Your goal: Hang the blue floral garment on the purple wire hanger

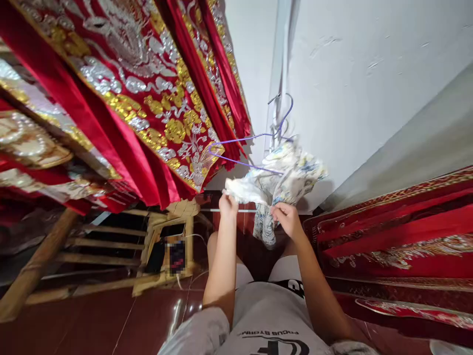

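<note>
A crumpled white garment with blue and yellow print (284, 177) hangs on a thin purple wire hanger (251, 148) in front of me, near a white wall. My left hand (228, 203) pinches the garment's left edge, fingers closed on the cloth. Gripping the lower middle of the same garment is my right hand (286, 219), where a strip of the fabric dangles down. The hanger's hook (286, 111) points up toward a pale vertical pipe.
Red robes with gold and silver embroidery (129, 98) hang at the upper left. More red embroidered cloth (399, 231) lies at the right. A bamboo chair (111, 251) with a small device on it stands at the lower left on a dark red tiled floor (111, 320).
</note>
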A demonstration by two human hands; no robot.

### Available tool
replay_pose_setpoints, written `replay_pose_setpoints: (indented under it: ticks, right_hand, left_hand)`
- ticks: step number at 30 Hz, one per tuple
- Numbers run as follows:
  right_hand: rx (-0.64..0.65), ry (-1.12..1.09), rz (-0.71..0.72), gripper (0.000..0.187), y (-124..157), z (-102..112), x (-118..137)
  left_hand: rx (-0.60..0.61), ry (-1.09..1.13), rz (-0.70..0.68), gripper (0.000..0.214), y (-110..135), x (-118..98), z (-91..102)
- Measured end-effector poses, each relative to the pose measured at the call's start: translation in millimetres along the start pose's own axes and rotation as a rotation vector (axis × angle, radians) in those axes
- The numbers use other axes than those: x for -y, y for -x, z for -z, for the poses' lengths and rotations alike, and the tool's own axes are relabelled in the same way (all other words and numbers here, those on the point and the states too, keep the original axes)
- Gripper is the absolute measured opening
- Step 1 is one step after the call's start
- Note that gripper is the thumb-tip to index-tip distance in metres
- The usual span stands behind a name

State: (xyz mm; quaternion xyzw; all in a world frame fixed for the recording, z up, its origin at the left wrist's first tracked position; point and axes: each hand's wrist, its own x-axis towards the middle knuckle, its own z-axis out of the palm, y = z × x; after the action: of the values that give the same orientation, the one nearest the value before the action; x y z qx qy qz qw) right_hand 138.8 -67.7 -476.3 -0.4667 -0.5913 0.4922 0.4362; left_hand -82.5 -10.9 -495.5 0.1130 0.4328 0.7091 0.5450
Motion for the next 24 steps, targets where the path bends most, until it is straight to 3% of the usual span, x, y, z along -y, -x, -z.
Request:
replay_pose_setpoints:
  ticks: [4,6,8,10,13,15,17,19,21,23,24]
  right_hand:
    - [0.135,0.074,-0.068,0.035,6,9,-11]
    - [0.096,0.128,-0.120,0.041,6,14,-16]
    - [-0.024,0.112,-0.134,0.047,3,14,-15]
    - [-0.056,-0.037,-0.122,0.058,-2,9,-8]
    - [0.068,-0.375,-0.152,0.079,-11,-5,8]
    - [0.119,-0.517,-0.185,0.083,-17,-11,20]
    - [0.177,-0.517,-0.217,0.074,-23,-7,33]
    - [0.315,-0.366,-0.247,0.057,-30,6,49]
    - [0.537,-0.112,-0.235,0.040,-39,26,67]
    - [0.727,0.141,-0.109,0.029,-50,46,84]
    - [0.721,0.236,-0.002,0.023,-57,55,90]
  left_hand:
    - [-0.071,0.090,0.058,0.026,30,21,6.0]
    - [-0.006,0.113,0.047,0.024,42,20,-1.6]
    - [0.150,0.054,-0.018,0.020,57,16,-16.1]
    - [0.369,-0.154,-0.141,0.022,76,12,-33.7]
    - [0.646,-0.578,-0.389,0.025,103,7,-54.8]
    - [0.707,-0.787,-0.551,0.023,113,2,-60.1]
    - [0.691,-0.893,-0.627,0.028,112,-5,-57.9]
    - [0.735,-0.909,-0.558,0.046,105,-12,-50.4]
    - [0.868,-0.887,-0.393,0.053,96,-17,-40.5]
    - [0.989,-0.914,-0.226,0.053,88,-18,-29.5]
    - [1.010,-0.959,-0.171,0.054,84,-19,-23.9]
